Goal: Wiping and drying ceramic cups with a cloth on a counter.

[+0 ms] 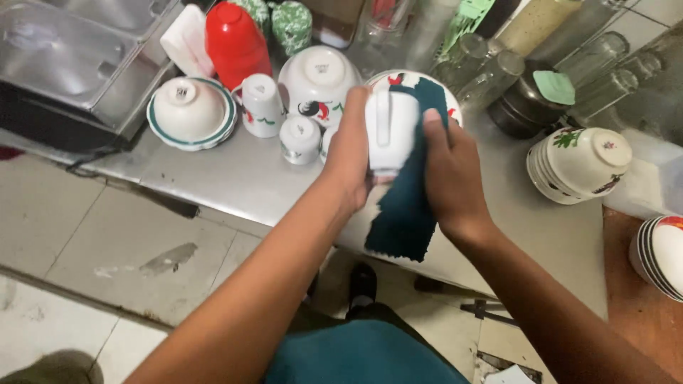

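Note:
A white mug [390,131] with its handle facing me is gripped in my left hand [348,153] above the edge of the steel counter [235,178]. My right hand [452,174] presses a dark teal cloth [405,206] against the mug's right side; the cloth's loose end hangs down below both hands. Behind the mug lies an upturned white bowl with a rooster pattern [445,99], partly hidden.
Upturned crockery stands on the counter: a green-rimmed bowl [191,110], small cups [260,103], a rooster bowl [319,78], a red plastic jug [235,43]. Stacked bowls [580,163] sit at right, more bowls [662,256] at the far right, glasses [605,85] behind. Tiled floor below.

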